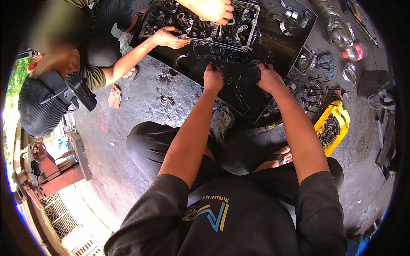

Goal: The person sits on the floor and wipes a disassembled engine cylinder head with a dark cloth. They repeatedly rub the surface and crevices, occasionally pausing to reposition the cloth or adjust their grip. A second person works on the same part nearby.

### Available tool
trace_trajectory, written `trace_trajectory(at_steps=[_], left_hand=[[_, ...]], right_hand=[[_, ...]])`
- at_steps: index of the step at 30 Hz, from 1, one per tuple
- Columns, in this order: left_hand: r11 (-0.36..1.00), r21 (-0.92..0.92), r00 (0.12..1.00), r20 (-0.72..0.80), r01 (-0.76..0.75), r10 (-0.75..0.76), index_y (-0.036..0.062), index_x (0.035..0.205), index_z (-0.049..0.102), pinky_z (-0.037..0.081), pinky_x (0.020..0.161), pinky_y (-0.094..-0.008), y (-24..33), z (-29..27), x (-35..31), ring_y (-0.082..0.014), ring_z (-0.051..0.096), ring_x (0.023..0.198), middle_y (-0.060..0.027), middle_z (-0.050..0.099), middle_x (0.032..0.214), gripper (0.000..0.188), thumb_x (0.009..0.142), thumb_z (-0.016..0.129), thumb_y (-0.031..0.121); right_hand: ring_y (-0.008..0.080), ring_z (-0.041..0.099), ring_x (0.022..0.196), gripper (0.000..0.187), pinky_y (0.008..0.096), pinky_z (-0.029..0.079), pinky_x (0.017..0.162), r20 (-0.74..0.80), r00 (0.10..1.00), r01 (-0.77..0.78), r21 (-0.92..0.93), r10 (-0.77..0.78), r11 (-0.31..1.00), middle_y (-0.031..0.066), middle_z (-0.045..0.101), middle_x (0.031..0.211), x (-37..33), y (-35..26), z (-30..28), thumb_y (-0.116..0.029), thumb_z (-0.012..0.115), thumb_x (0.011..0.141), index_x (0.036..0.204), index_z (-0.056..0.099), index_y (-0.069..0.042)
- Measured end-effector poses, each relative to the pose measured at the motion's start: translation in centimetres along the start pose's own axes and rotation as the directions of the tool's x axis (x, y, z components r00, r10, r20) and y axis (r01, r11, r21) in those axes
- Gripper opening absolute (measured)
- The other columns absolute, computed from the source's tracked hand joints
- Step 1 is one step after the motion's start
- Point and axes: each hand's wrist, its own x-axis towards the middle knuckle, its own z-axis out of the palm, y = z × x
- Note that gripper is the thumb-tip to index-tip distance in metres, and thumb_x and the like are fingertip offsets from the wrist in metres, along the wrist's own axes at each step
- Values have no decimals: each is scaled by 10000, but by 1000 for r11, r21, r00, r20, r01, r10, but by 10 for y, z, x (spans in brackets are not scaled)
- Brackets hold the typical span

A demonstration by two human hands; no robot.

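Over the wide black metal tray [222,87], wet with dark oil, both my arms reach forward. My left hand [213,78] is closed, its fingertips around something small and dark that I cannot make out. To its right, my right hand [270,78] has its fingers bent at a dark, rounded clump [254,71] whose kind is unclear against the black tray. Beyond my hands, an engine cylinder head [200,27] lies across the tray's far part. A co-worker's hand [170,39] touches its near left edge, and another person's hand [215,10] is over its top.
Several engine valves [314,91] lie on the floor right of the tray, near a yellow container [341,121] of springs. Bearing shells [285,29] sit in the tray's far right. A grey rag [222,121] lies by the near edge. The co-worker crouches at left, near a red machine [53,170].
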Motion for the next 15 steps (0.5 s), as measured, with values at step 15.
trace_trajectory(at_steps=[15], left_hand=[[888, -404, 975, 128, 220, -183, 48, 1001, 571, 531, 616, -357, -2, 44, 2, -243, 632, 749, -125, 631, 895, 142, 927, 453, 75]], right_hand=[[371, 607, 1054, 722, 389, 463, 898, -149, 987, 88, 810, 58, 579, 279, 638, 1055, 22, -19, 20, -364, 809, 605, 1135, 569, 64]])
